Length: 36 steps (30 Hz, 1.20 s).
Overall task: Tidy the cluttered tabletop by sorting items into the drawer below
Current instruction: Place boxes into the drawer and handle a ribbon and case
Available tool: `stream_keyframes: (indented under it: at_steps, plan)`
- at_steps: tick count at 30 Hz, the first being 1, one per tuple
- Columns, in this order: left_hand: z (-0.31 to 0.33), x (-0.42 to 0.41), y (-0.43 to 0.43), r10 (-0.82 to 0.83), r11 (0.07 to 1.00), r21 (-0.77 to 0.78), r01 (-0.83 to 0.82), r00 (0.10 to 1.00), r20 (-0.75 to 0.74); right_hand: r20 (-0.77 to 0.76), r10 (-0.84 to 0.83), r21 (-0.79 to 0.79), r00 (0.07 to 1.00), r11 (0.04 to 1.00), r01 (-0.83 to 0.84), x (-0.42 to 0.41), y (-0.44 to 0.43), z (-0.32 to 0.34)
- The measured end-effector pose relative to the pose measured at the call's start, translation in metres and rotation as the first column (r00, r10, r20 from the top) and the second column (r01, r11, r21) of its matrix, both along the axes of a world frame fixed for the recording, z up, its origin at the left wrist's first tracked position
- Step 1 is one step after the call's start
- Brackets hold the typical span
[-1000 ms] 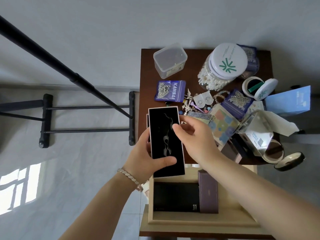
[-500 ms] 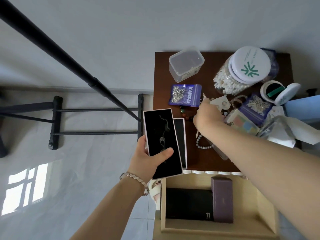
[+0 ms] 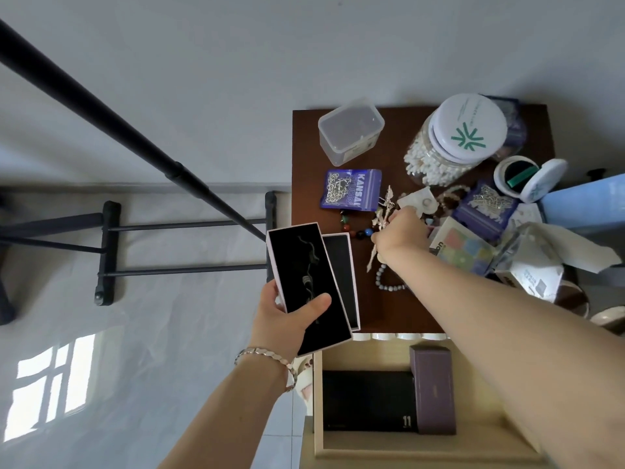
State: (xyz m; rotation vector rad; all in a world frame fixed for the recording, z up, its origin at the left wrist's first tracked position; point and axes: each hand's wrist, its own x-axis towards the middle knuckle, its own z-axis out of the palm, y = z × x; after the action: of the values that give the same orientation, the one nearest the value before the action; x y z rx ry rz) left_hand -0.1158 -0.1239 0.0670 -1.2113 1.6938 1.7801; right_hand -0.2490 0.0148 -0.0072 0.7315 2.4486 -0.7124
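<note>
My left hand (image 3: 287,319) grips an open pink-edged jewellery box with black lining (image 3: 304,282), held left of the brown tabletop (image 3: 304,238), with a second box half (image 3: 341,275) tucked behind it. My right hand (image 3: 402,235) reaches over the table and pinches a long silver ornament (image 3: 382,218) that hangs from its fingers. Below the table edge the drawer (image 3: 372,448) stands open, holding a black box marked 11 (image 3: 368,401) and a purple box (image 3: 433,390).
On the table lie a clear lidded tub (image 3: 351,130), a purple Kansai pouch (image 3: 351,189), a cotton-swab jar (image 3: 453,143), coloured beads (image 3: 355,228), a grey bead bracelet (image 3: 385,282) and a pile of boxes and paper (image 3: 527,252) at right. A black stand (image 3: 111,126) crosses the left.
My right hand let go of the jewellery box, reached onto the table and lifted the silver ornament. My left hand kept the box and drew it left, off the table's edge.
</note>
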Motion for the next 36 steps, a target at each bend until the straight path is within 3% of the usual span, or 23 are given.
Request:
stream_keyframes:
  at_steps: [4,8,11,15,18,22,28,31,33,36]
  plan:
    - [0.001,0.002,0.000,0.025,0.999,0.025,-0.026,0.999,0.019,-0.099,-0.141,-0.174,0.985,0.977,0.123,0.002,0.000,0.018]
    - [0.004,0.005,0.005,0.039,0.997,0.067,-0.043,0.998,0.055,-0.171,-0.160,-0.303,0.972,0.947,0.102,0.014,0.014,0.058]
    - [0.009,0.008,0.019,0.005,0.997,0.077,-0.009,0.999,0.047,-0.090,-0.182,-0.550,0.979,0.829,0.104,0.034,0.033,0.106]
    - [0.015,0.013,0.047,-0.166,0.985,0.044,0.166,0.986,-0.004,0.002,-0.030,-0.755,1.000,0.655,0.021,0.062,0.060,0.161]
    - [0.017,0.016,0.065,-0.230,0.972,0.030,0.231,0.973,-0.036,-0.024,0.123,-0.771,0.992,0.629,-0.097,0.078,0.075,0.166]
    - [0.019,0.018,0.080,-0.243,0.969,0.019,0.246,0.966,-0.084,-0.008,0.283,-0.681,0.959,0.701,-0.212,0.094,0.085,0.145]
    - [0.020,0.020,0.089,-0.303,0.953,-0.029,0.302,0.939,-0.163,0.071,0.242,-0.613,0.968,0.776,-0.149,0.100,0.090,0.126]
    - [0.020,0.020,0.093,-0.366,0.931,-0.072,0.359,0.916,-0.166,0.080,0.142,-0.629,0.987,0.775,-0.060,0.101,0.089,0.128]
    - [0.019,0.021,0.096,-0.392,0.920,-0.092,0.382,0.905,-0.166,0.182,-0.005,-0.674,0.983,0.727,0.128,0.100,0.086,0.130]
    - [0.017,0.024,0.101,-0.421,0.906,-0.121,0.405,0.890,-0.177,0.462,-0.289,-0.686,0.839,0.483,0.544,0.097,0.080,0.134]
